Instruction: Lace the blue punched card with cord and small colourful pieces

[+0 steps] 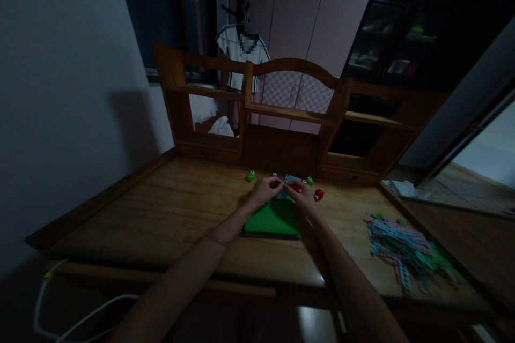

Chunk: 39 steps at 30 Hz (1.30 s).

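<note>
Above a green flat pad or box (271, 218) on the wooden desk, my two hands meet with fingertips nearly touching. My left hand (266, 191) is closed in a pinch; what sits in it is too small and dark to name. My right hand (303, 198) pinches likewise, its hold also unclear. A red piece (296, 188) shows beside the right fingers, partly covered. Just behind the hands lies a light-blue piece with dark marks (293, 177). Around them are a green toy figure with eyes (251, 176), another green one (309, 180) and a red figure (319, 194).
A tangled pile of pink, blue and green plastic strips (406, 249) lies on the desk's right side. A wooden shelf unit (281, 112) rises along the back edge. Raised wooden rims run along the sides, and a white cable (40, 300) hangs at lower left.
</note>
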### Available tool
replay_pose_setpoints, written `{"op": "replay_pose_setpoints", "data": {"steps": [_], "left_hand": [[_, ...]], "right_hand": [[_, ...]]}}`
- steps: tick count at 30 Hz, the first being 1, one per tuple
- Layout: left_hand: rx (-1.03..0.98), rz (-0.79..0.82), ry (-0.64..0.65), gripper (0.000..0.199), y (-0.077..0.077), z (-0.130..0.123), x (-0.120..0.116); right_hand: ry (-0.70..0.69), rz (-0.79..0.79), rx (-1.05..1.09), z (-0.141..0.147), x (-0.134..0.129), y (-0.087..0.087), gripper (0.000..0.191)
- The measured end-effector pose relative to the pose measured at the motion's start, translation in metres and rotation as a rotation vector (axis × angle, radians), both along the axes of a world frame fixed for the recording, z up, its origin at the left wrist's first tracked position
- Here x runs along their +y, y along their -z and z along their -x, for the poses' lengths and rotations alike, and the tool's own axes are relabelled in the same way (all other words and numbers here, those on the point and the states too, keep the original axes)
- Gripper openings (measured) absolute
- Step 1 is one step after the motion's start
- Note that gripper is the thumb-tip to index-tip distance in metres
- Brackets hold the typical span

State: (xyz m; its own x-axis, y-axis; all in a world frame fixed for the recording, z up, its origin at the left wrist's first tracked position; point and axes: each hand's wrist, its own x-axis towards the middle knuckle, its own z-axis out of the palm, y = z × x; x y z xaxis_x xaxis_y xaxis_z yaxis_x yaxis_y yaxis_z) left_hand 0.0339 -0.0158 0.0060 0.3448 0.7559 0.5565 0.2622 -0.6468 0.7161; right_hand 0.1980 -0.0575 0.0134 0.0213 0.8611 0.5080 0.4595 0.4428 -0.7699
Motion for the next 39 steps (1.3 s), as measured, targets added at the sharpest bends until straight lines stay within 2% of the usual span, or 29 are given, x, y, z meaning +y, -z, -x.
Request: {"op": "replay_pose_setpoints", "data": {"steps": [14, 21, 29, 39], "left_hand": [[-0.054, 0.017, 0.077, 0.021, 0.004, -0.001, 0.004], [-0.106, 0.038, 0.061, 0.023, 0.007, -0.002, 0.009], [-0.292, 0.204, 0.045, 0.029, 0.007, 0.000, 0.018], [-0.369, 0.243, 0.068, 0.030, 0.011, -0.002, 0.023]], "right_hand": [[0.028, 0.010, -0.020, -0.002, 0.004, 0.004, 0.027], [0.059, 0.020, 0.008, -0.002, 0.002, 0.003, 0.026], [0.064, 0.086, 0.095, 0.001, -0.001, -0.001, 0.028], [0.097, 0.100, 0.223, -0.002, 0.002, 0.001, 0.033]]}}
